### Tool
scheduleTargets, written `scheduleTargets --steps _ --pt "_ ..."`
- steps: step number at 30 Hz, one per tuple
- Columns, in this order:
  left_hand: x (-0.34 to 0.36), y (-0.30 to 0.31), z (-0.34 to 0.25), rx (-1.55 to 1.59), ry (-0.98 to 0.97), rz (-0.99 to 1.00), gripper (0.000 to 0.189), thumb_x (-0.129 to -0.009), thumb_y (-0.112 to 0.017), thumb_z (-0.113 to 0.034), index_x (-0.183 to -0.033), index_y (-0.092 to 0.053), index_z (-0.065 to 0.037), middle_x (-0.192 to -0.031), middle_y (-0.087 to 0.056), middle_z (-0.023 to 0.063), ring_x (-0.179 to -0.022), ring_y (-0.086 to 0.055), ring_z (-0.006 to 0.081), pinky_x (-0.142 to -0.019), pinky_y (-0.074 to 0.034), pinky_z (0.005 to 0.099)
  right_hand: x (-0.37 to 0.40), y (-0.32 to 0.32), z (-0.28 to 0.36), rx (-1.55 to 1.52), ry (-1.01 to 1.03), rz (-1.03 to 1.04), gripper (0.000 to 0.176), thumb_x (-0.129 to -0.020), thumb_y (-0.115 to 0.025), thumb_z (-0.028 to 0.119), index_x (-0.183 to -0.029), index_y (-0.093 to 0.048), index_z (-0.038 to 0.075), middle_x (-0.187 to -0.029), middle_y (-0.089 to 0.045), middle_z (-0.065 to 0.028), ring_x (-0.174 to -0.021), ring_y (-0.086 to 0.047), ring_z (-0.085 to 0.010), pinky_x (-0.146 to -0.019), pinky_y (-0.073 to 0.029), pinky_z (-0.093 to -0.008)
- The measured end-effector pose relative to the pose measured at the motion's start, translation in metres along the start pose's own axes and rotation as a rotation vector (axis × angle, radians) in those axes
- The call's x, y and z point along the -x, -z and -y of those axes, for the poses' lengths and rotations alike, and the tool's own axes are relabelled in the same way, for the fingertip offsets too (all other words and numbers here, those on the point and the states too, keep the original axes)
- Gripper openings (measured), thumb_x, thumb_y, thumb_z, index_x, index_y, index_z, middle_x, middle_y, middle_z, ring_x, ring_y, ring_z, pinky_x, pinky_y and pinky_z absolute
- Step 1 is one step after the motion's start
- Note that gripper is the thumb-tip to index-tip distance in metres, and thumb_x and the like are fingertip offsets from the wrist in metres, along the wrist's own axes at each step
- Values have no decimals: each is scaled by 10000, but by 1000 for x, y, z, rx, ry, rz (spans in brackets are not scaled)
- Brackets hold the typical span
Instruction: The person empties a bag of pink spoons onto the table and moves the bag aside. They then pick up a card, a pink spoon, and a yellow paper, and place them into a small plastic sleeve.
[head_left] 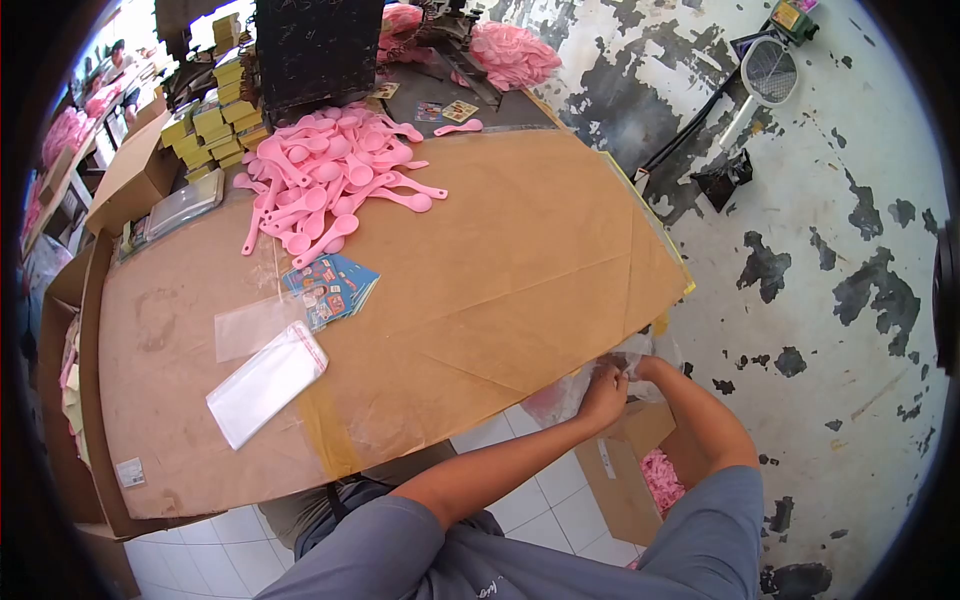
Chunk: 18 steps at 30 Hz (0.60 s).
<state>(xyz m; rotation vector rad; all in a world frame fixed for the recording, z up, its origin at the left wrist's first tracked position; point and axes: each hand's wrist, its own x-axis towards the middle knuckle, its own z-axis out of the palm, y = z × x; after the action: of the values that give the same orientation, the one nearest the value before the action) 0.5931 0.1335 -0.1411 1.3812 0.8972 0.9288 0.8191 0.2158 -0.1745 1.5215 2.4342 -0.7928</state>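
Note:
At the right front edge of the table, both hands are at a clear plastic bag (562, 398) that hangs just beyond the cardboard top. My left hand (604, 396) is closed, with its fingers gathered on the plastic. Close beside it my right hand (650, 369) bends inward and also grips the bag, though its fingertips are partly hidden. Something pinkish shows faintly through the plastic. Below the hands, an open cardboard box (615, 475) holds pink material (661, 480) on the tiled floor.
Pink spoons (335, 170) lie heaped on the cardboard-covered table (480, 250). Nearer are blue printed cards (345, 285) and a stack of clear sleeves (268, 385). Yellow-edged stacks (210, 125) stand behind, by a black panel (318, 55). A peeling wall (800, 330) borders the right.

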Motion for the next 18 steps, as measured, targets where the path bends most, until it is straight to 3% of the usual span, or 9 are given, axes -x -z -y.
scheduleTargets --steps 5,8,11,14,17,18 --pt "3 -1 -3 -48 37 11 312 -1016 -529 -253 -1083 -587 47 -1150 -577 338 -1148 -538 488 -1003 -445 507 -1 -37 -50 251 109 -94 752 -841 -689 55 -1541 -415 25 -1506 -539 -169 -1399 -496 -264 -1161 -372 -356" --pt "3 -2 2 -69 12 -16 311 -1007 -529 -243 -1101 -585 49 -1140 -586 348 -1127 -547 501 -999 -451 512 8 -12 -33 -828 -262 123 685 -870 -674 84 -1517 -458 27 -1500 -552 -138 -1376 -516 -249 -1162 -374 -351" --pt "-1 -7 21 -124 -32 0 319 -1005 -493 -241 -1112 -575 48 -1178 -564 350 -1089 -570 514 -953 -475 548 35 55 71 -816 -412 233 552 -888 -703 129 -1408 -570 0 -1429 -608 -135 -1276 -585 -236 -1079 -458 -382" --pt "2 -3 16 -149 43 32 334 -1004 -470 -247 -1117 -575 49 -1194 -557 345 -1072 -584 517 -933 -490 568 35 28 32 -728 -314 137 534 -846 -728 89 -1360 -617 0 -1359 -660 -135 -1204 -637 -243 -1011 -504 -380" --pt "4 7 -1 -155 97 76 345 -1003 -463 -252 -1129 -573 50 -1189 -564 338 -1058 -595 515 -931 -498 570 39 54 87 71 -118 28 505 -880 -633 44 -1385 -625 54 -1363 -659 -158 -1219 -637 -239 -1027 -488 -350" --pt "6 8 -2 -160 108 97 349 -1003 -461 -253 -1135 -571 50 -1188 -566 335 -1051 -600 514 -930 -501 571 43 60 90 29 -149 33 507 -883 -626 44 -1389 -622 62 -1360 -657 -167 -1215 -637 -243 -1031 -484 -353"
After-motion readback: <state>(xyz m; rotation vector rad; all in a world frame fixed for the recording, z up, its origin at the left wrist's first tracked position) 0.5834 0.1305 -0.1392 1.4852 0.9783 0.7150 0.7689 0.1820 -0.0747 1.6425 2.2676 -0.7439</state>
